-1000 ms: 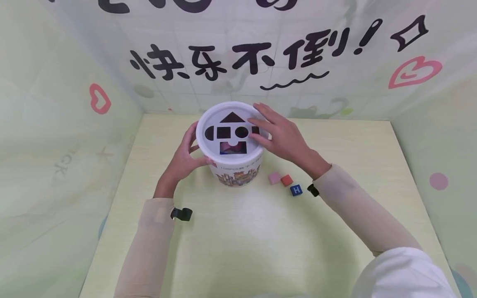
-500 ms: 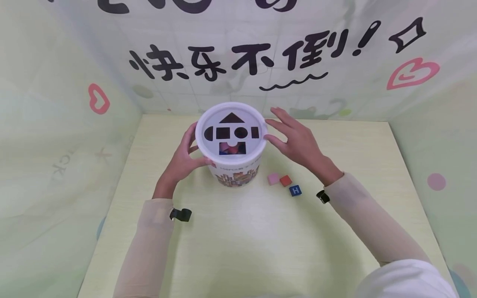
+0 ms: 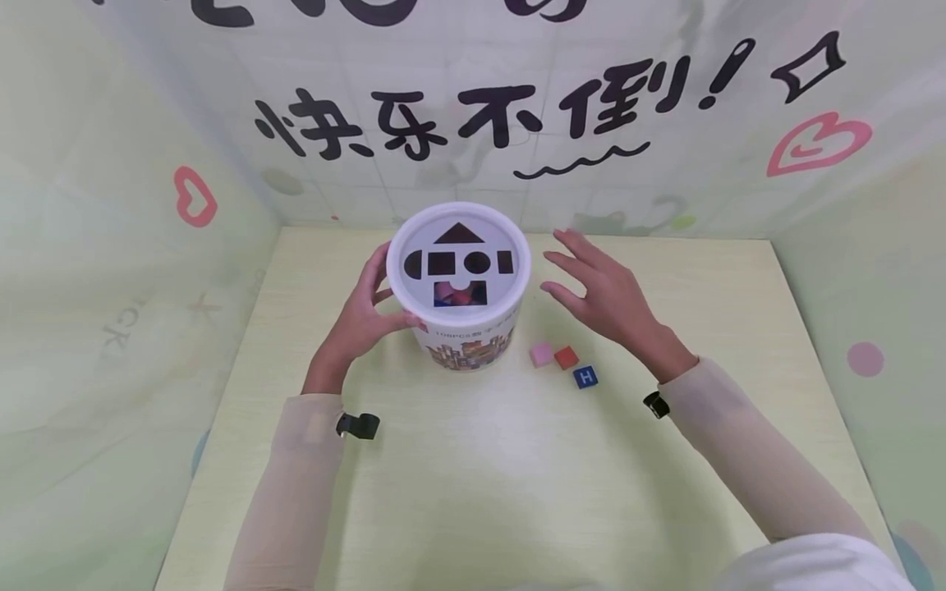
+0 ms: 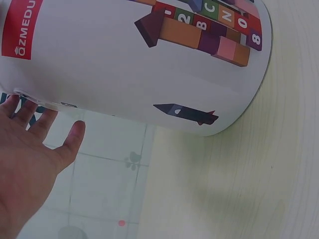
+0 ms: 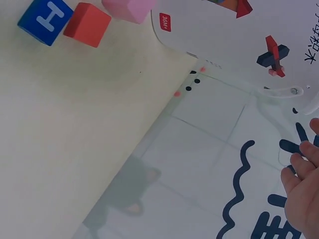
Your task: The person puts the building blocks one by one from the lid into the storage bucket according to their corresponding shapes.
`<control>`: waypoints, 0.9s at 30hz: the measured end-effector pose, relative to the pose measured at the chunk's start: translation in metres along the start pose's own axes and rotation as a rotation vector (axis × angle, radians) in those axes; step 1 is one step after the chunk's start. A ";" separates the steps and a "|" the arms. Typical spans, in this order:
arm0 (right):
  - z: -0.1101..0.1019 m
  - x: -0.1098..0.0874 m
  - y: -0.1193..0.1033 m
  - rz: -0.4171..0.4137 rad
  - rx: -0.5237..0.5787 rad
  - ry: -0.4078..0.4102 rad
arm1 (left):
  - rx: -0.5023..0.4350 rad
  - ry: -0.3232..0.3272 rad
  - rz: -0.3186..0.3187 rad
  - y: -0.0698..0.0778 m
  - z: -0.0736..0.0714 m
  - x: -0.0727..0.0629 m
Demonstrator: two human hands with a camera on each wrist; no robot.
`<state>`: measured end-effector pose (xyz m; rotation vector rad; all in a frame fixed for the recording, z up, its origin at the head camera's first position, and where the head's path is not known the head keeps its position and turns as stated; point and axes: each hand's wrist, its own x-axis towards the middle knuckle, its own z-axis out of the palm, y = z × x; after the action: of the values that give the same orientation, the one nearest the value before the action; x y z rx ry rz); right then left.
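Note:
A white toy-block bucket (image 3: 469, 345) stands upright at the back of the table, its lid (image 3: 484, 234) seated on top with several cut-out shapes. Coloured blocks show through the lowest opening. My left hand (image 3: 362, 316) holds the bucket's left side near the lid rim, thumb at the front and fingers toward the back. The left wrist view shows these fingers (image 4: 45, 124) against the rim. My right hand (image 3: 609, 295) is off the bucket's right side, fingers spread and slightly bent, holding nothing. Below it lie a pink block (image 3: 541, 355), a red block (image 3: 567, 357) and a blue H block (image 3: 585, 377).
The pale wooden table (image 3: 473, 484) extends toward me. Printed sheets form a back wall (image 3: 443, 172) close behind the bucket and side walls (image 3: 89, 328) at left and right. Black wrist cameras (image 3: 360, 425) are worn on both sleeves.
My right hand has come off the lid and moved right and toward me, uncovering the small rectangular opening. My left hand, the bucket and the loose blocks have stayed in place.

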<state>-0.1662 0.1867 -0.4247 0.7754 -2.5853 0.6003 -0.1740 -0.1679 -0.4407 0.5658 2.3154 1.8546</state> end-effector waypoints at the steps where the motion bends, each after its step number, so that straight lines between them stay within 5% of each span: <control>1: 0.001 -0.003 0.001 0.003 -0.002 -0.008 | -0.001 0.000 0.001 0.004 0.001 -0.001; 14: 0.018 -0.031 0.006 0.076 0.108 -0.066 | -0.006 0.001 0.003 0.011 0.002 -0.003; 27: 0.028 -0.049 0.004 0.452 0.520 -0.136 | 0.000 -0.001 0.001 0.011 0.002 -0.002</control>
<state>-0.1372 0.1965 -0.4722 0.3693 -2.7744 1.4389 -0.1691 -0.1648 -0.4307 0.5674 2.3145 1.8546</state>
